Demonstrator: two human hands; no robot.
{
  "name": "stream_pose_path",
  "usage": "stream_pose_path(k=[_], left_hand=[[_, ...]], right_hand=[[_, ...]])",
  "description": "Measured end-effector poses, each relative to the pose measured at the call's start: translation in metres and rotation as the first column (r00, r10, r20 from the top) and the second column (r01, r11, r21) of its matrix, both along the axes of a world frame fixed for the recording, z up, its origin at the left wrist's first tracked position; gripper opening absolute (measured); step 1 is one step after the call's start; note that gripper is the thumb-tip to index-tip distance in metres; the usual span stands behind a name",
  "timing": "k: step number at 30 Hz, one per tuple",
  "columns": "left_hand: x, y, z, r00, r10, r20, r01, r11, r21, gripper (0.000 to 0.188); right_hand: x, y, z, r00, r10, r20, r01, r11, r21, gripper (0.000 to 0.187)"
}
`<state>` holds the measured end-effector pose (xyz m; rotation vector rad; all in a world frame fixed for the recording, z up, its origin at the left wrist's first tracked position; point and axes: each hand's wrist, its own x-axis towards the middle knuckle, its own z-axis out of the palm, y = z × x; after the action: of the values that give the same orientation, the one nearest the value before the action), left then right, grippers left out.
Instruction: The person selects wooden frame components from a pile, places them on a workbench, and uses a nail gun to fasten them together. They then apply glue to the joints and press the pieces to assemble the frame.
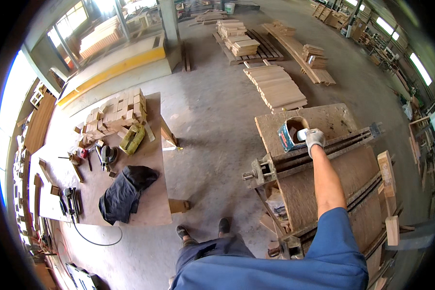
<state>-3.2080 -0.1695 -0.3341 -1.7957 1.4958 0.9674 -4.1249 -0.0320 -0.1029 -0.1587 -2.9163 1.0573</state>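
Note:
My right hand, in a light glove, is stretched out over the workbench at the right. Its fingers are closed round a white object with a smooth, blunt end, whose kind I cannot make out. This object sits at the mouth of an open bucket with a dark blue, printed side and a brown inside. The bucket stands on the stained board at the bench's far end, just beyond a long metal clamp. My left hand does not show.
On the left, a table carries stacked wood blocks, a dark cloth, a yellow-green block-shaped item, a sander and a black air tool. Slats and a loaded pallet lie beyond the bench.

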Motion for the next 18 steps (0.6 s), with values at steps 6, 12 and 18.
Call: stream_pose_path(k=[6,12,18], left_hand=[[0.013,0.02,0.01,0.999,0.011,0.042,-0.012,1.0,0.024,0.038],[0.035,0.037,0.014,1.0,0.01,0.022,-0.011,0.999,0.037,0.038],[0.039,0.045,0.04,0.968,-0.197,-0.155,0.208,0.976,0.06,0.039]], right_hand=[[-0.002,0.008,0.006,0.997,-0.03,-0.069,0.038,0.992,0.118,0.026],[0.026,0.005,0.026,0.978,-0.014,-0.207,0.043,0.99,0.137,0.03],[0.128,-0.036,0.029,0.847,0.315,-0.428,-0.395,0.912,-0.111,0.027]])
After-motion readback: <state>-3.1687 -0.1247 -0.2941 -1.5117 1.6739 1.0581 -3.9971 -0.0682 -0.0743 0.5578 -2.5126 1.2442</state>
